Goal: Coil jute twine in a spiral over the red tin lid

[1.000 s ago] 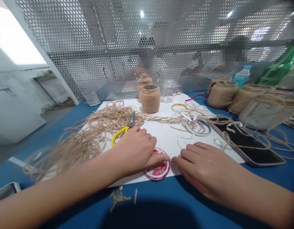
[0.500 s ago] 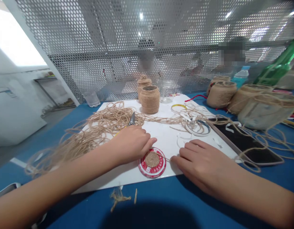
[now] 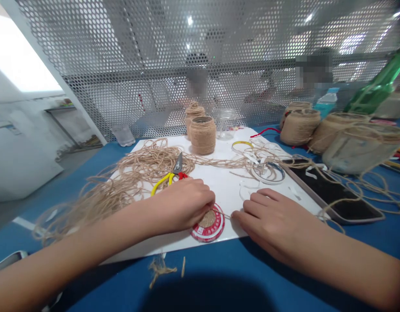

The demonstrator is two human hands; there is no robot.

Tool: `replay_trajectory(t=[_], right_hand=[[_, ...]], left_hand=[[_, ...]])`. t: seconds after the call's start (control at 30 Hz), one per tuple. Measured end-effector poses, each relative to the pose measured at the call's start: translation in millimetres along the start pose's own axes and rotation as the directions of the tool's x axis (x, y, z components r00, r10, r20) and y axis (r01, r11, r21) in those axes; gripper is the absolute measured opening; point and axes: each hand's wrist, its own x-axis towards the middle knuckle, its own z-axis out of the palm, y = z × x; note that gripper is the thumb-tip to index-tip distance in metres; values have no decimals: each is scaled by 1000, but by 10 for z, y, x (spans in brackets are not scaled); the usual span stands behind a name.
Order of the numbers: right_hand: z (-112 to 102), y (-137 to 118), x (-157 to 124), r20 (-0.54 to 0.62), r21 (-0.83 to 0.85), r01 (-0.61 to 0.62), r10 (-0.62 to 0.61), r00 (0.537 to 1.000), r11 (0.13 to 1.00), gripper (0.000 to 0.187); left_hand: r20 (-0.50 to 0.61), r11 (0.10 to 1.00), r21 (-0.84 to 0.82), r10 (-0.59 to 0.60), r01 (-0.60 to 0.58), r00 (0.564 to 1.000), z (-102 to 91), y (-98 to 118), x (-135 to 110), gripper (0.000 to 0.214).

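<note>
A round red-and-white disc (image 3: 215,230) lies near the front edge of a white board, with a flat coil of jute twine (image 3: 208,219) at its centre. My left hand (image 3: 190,203) is closed over the disc's upper left part. Its fingertips touch the coil's edge, but whatever they pinch is hidden. From the coil a short strand of twine (image 3: 224,214) runs right into the pinched thumb and forefinger of my right hand (image 3: 266,223). Just beyond my left hand, scissors with yellow and red handles (image 3: 167,178) rest on a loose heap of twine (image 3: 144,159).
Twine-wrapped jars (image 3: 203,136) and a clear glass jar (image 3: 226,123) stand behind. Tape rolls (image 3: 268,173), a dark tablet-like slab (image 3: 333,190), more jars (image 3: 300,127) and a green bottle (image 3: 372,97) are rightward. Twine scraps (image 3: 161,271) lie in front. A perforated metal screen (image 3: 148,86) closes the back.
My left thumb, stretched out before, is now tucked in, and the hand has shifted slightly down over the coil. More of the scissors' handles shows. My right hand stays nearly still on the strand.
</note>
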Motion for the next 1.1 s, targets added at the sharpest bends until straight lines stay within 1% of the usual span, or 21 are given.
replay_trajectory(t=[0.1, 0.2, 0.27, 0.33, 0.43, 0.5, 0.57, 0.6, 0.67, 0.7, 0.73, 0.87, 1.1], right_hand=[[-2, -1, -10, -16, 3, 1, -1, 1000, 1000, 8], [-8, -2, -21, -28, 10, 1, 0, 1000, 1000, 8], [-12, 1, -24, -16, 8, 0, 1, 1000, 1000, 9], [-13, 8, -24, -4, 7, 0, 0, 1000, 1000, 9], [-3, 19, -27, -15, 8, 1, -1, 1000, 1000, 7], [9, 23, -29, -21, 8, -1, 1, 1000, 1000, 7], [18, 24, -31, -25, 10, 1, -1, 1000, 1000, 7], [19, 25, -32, -22, 10, 3, -3, 1000, 1000, 8], [16, 29, -33, -15, 9, 8, -8, 1000, 1000, 9], [12, 32, -33, -13, 10, 11, -11, 1000, 1000, 9], [7, 34, -33, -11, 9, 10, -10, 1000, 1000, 9], [-6, 42, -28, -22, 4, -4, 4, 1000, 1000, 11], [-34, 46, -21, -38, -5, -27, 27, 999, 1000, 16]], left_hand=[[7, 1000, 10, -7, 7, 1000, 7, 23, 9, 18], [26, 997, 70, -15, 13, 1000, 3, 70, 13, 14], [34, 994, 110, 2, -6, 999, 6, 83, 12, 14], [19, 991, 132, 16, -18, 1000, 8, 70, 6, 12], [-14, 988, 154, -7, 9, 1000, -21, 36, -19, 7], [-7, 991, 132, -16, 16, 1000, -69, 36, -47, 8], [39, 999, 43, 18, -19, 999, -127, 57, -79, 14], [66, 999, -16, 42, -41, 997, -153, 70, -95, 22], [111, 991, -111, 84, -71, 990, -189, 94, -119, 44], [120, 989, -129, 90, -74, 989, -198, 100, -128, 52], [121, 989, -129, 84, -68, 989, -202, 104, -133, 54], [102, 997, -77, 31, -23, 994, -183, 109, -139, 47], [31, 1000, 26, 6, -7, 1000, -103, 167, -116, 37]])
